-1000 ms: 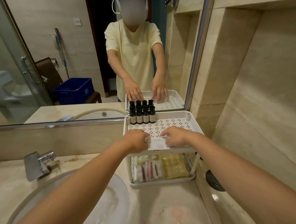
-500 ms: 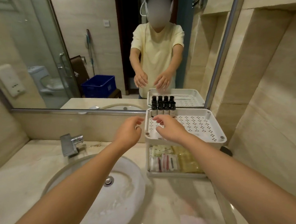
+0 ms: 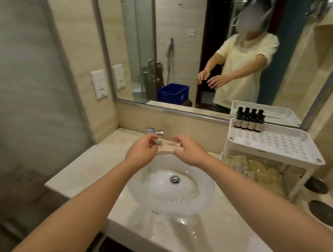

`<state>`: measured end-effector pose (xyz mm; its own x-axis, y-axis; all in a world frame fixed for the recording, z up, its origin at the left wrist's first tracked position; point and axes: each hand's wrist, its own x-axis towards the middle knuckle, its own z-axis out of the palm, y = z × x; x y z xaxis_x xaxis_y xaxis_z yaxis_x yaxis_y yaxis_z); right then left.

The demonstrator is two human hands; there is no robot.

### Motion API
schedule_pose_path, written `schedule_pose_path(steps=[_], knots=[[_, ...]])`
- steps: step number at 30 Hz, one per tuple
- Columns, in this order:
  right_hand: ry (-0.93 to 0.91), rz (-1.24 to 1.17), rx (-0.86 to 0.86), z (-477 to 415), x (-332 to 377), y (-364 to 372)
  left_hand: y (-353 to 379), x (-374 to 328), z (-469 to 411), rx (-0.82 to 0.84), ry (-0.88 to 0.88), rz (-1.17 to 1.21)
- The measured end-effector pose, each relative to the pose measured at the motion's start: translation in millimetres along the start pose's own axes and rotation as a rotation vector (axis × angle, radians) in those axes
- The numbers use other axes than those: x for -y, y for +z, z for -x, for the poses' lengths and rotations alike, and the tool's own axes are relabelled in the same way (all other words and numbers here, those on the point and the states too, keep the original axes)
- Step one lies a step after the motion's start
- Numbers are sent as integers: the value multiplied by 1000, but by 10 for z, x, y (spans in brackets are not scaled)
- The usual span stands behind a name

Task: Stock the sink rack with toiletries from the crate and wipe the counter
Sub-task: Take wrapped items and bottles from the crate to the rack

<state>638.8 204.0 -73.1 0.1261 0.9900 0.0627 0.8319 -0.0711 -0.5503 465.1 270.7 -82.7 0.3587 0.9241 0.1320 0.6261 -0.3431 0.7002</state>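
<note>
While both sets of fingers are hanging loosely curved and gripping nothing, the left hand [image 3: 142, 151] and the right hand [image 3: 190, 150] are hovering side by side, a gap between them, above the far rim of the sink basin [image 3: 204, 191] and just in front of the faucet [image 3: 155, 134]. The left thumb and forefinger are sitting close together, yet nothing is showing between them. Both bare forearms are reaching in from the bottom edge and crossing over the counter [image 3: 86, 165], with the metal drain [image 3: 174, 179] lying below and between them.

The white two-tier rack [image 3: 270, 152] is standing on the counter to the right of the basin, well apart from both hands. Four dark bottles [image 3: 250, 120] are standing upright in a row at the rear left corner of its upper shelf, close against the mirror [image 3: 175, 28]. Flat packets [image 3: 240, 162] are lying on the lower shelf, too blurred to tell apart. The blue crate [image 3: 173, 92] is showing only as a reflection, sitting behind the person. Two dark round discs [image 3: 326, 216] are lying on the counter beside the rack's right legs.
</note>
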Motion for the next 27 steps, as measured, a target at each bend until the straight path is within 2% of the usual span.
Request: schedule_pose_path(steps=[7, 17, 27], knots=[[-139, 17, 224, 338, 936, 780, -712, 816, 946, -126, -218, -5], [-439, 44, 439, 895, 2284, 1937, -1515, 1863, 2547, -355, -503, 15], [-730, 69, 618, 1554, 3481, 2853, -2175, 2380, 4092, -563, -764, 20]])
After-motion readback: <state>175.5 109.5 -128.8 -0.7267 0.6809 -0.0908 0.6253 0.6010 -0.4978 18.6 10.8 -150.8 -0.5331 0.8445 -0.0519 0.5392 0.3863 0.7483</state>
